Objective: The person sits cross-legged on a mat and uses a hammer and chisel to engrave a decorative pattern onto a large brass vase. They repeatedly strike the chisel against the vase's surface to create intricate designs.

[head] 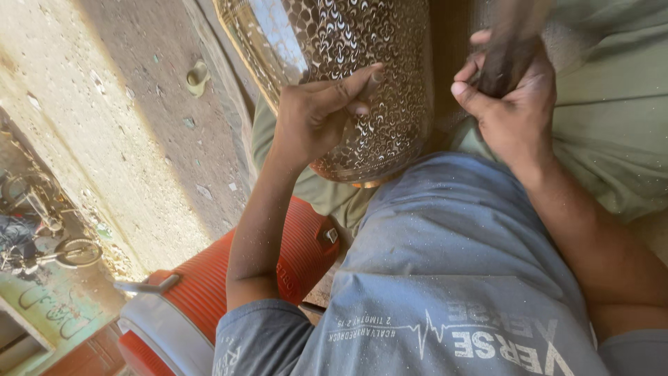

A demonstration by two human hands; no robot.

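We see sunlit dusty concrete floor point(104, 104), bicycle point(42, 237) at far left, orange ribbed cooler point(229, 278) below.

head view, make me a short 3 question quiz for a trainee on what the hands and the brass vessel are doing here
1. True or false: the left hand rests against the patterned brass vessel.
2. What does the right hand grip?
A. a dark, blurred tool handle
B. a paintbrush
C. a cloth
3. Fill in: the ribbed drum beside the left forearm is ____ in colour, with a white lid.

Key
1. True; a fingertip is pinched against the thumb on its surface, and whether it holds a small tool there is too small to tell.
2. A
3. Orange-red
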